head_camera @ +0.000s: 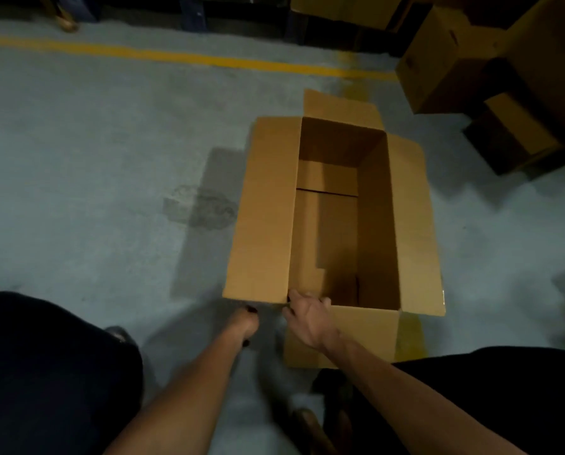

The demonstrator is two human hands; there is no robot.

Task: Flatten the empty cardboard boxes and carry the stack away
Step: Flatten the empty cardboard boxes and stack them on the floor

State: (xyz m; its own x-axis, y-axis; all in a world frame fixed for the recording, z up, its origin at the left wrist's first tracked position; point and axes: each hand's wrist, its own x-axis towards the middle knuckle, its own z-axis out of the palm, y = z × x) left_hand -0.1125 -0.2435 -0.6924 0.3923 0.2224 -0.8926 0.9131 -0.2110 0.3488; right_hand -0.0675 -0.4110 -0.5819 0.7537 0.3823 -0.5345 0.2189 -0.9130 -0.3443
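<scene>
your right hand (310, 318) curls its fingers over the near rim of the open cardboard box (337, 221) on the floor (94, 178), to steady it; your left hand (243, 323) is blurred, fingers unclear.

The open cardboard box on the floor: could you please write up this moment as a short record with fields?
box: open cardboard box standing upright on the grey floor, all four top flaps folded outward
contents: nothing visible inside; bottom flaps closed
right hand: right hand grips the near rim at the left corner, fingers hooked inside
left hand: left hand curled low beside the box's near left corner; contact unclear
surroundings: other cardboard boxes at upper right, yellow floor line beyond
task state: box not yet flattened
</scene>
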